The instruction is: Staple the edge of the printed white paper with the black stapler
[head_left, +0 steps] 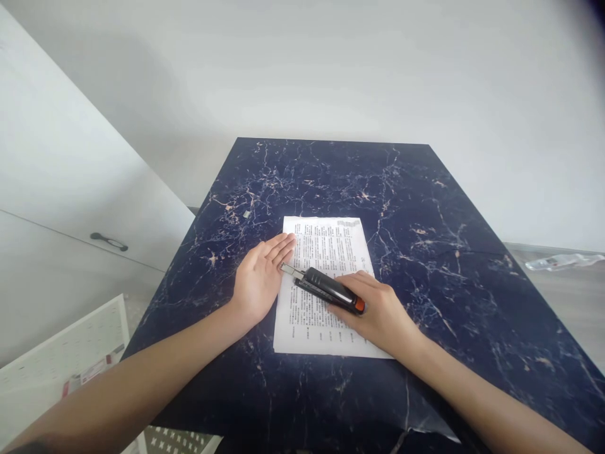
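A black stapler (328, 289) with an orange patch near its rear lies over the printed paper sheets (326, 246). Its metal front end points left and reaches the paper's left edge. My right hand (380, 306) is closed around the rear of the stapler. My left hand (259, 277) rests at the left edge of the paper, palm turned partly up, fingers stretched out and close together. The fingertips lie over the paper's margin. Nothing shows in the left hand. How many sheets lie in the stack, I cannot tell.
The paper lies on a dark blue marble-patterned table (321, 176). Behind it is a pale wall (307, 69). A white cabinet with a black handle (108, 241) stands left. A white perforated rack (61, 334) is lower left, and a clear plastic package (562, 261) lies beyond the right edge.
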A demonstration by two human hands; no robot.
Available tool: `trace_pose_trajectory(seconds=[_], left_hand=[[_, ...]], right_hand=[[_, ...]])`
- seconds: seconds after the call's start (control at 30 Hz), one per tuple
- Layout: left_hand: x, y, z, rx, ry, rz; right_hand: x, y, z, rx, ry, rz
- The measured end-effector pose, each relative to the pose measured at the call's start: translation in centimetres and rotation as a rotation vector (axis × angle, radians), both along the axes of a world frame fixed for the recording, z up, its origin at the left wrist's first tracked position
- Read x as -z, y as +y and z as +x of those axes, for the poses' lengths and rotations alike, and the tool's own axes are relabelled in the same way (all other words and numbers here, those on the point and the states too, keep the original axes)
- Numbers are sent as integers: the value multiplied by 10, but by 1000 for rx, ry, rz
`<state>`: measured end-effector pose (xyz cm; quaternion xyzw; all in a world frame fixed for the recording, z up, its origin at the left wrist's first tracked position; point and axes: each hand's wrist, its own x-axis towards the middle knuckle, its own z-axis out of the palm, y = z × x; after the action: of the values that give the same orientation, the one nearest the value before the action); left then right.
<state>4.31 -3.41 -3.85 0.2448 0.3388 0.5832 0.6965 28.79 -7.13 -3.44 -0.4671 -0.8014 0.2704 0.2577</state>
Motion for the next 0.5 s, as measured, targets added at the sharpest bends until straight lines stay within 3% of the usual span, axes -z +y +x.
trace_pose_trajectory(seconds=[0.1,0.27,0.4,0.5], left_hand=[[-5,-2,1,29,-68,-12],[-14,-11,8,180,-184,-160],[-15,-18,12,316,-220,-215],[-12,-19,11,340,-248,-210]], right_hand=[[-5,-2,2,-6,13,179],[-13,-15,8,1,-79,671],[-20,-26,9,-170,-293,978],[-24,-27,8,-308,-389,1131]])
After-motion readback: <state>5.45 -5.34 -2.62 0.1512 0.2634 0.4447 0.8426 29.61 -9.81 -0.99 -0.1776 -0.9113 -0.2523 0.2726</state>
